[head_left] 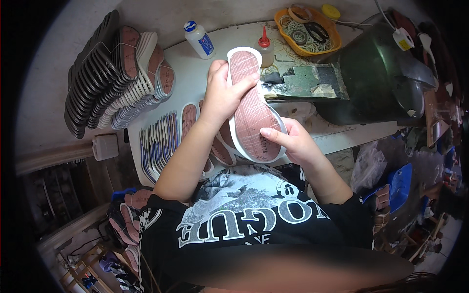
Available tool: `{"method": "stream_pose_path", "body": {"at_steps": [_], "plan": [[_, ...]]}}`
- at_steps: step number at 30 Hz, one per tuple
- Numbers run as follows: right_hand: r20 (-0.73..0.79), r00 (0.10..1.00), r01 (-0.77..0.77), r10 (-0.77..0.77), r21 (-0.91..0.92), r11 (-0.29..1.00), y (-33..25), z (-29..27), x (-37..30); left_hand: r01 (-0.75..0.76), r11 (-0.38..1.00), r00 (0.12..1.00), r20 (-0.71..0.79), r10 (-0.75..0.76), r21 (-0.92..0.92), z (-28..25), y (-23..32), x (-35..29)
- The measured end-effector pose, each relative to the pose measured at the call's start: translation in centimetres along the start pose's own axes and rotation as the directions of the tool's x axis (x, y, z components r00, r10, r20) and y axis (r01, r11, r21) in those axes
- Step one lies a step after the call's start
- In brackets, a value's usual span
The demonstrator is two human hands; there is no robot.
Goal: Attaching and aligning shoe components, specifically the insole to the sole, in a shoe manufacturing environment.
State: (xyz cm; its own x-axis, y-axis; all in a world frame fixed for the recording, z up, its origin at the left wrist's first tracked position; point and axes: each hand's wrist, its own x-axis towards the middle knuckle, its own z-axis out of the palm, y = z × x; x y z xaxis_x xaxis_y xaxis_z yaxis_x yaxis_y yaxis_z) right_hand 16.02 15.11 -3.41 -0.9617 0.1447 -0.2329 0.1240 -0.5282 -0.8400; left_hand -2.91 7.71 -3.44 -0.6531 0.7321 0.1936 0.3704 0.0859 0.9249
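Note:
Between my two hands I hold a shoe sole (248, 115), with a reddish-brown face toward me and a white edge around it. My left hand (224, 93) grips it at the narrower upper part, thumb across the face, other fingers behind. At the wider lower end, my right hand (294, 140) has its thumb on the face and its fingers hidden behind the edge. The sole is raised above the white table (195, 78). Partly behind my left forearm, more soles (222, 152) lie on the table.
Bundled soles (105, 73) are stacked at the far left, and a row of thin soles (159, 146) stands nearer. A green sewing machine (376, 73) occupies the right. At the back are a white bottle (199, 39), a red-tipped bottle (265, 49) and a yellow basket (334, 36).

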Motion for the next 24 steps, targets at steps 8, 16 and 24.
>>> {"method": "stream_pose_path", "body": {"at_steps": [8, 16, 24], "plan": [[-0.076, 0.997, 0.013, -0.007, 0.076, 0.997, -1.4, -0.4, 0.5, 0.045, 0.977, 0.994, -0.11, -0.022, 0.208, 1.1, -0.8, 0.6], [-0.169, 0.982, 0.099, -0.079, 0.117, 0.988, 1.0, -0.4, -0.2, 0.094, 0.9, 0.994, -0.091, -0.06, 0.425, 1.1, 0.1, 1.9], [-0.237, 0.968, -0.025, 0.088, 0.259, 0.966, 1.7, 2.7, -1.0, 0.21, 0.928, 0.976, -0.013, -0.216, 0.307, 0.2, -1.5, 3.4]]}}
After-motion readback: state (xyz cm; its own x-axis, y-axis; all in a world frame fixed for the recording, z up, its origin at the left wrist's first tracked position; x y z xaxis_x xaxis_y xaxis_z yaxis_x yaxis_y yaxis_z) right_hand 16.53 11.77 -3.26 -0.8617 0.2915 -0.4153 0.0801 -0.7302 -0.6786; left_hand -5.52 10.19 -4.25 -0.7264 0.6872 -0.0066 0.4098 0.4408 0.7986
